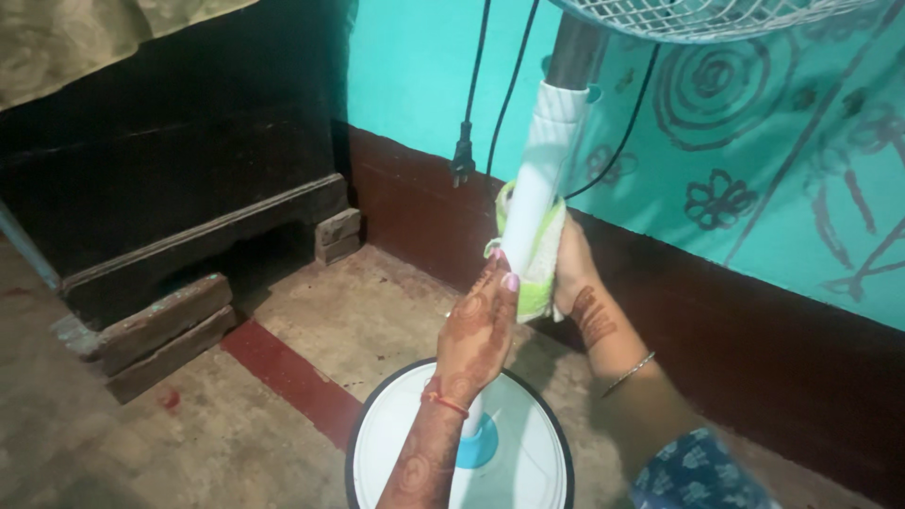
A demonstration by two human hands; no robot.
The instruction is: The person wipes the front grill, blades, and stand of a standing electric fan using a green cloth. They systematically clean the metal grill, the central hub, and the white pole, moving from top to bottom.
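A white pedestal fan stands in front of me, its pole (542, 160) rising from a round white base (396, 443) with a dark rim. My left hand (478, 325) grips the lower pole from the front. My right hand (572, 269) presses a white and light-green cloth (545, 259) around the pole from the right side. The wire fan guard (716, 17) shows at the top edge.
A black power cord with a hanging plug (462, 162) dangles against the turquoise wall (415, 75). A dark wooden bed frame (189, 236) rests on bricks (156, 330) at left. A red stripe (292, 377) crosses the concrete floor.
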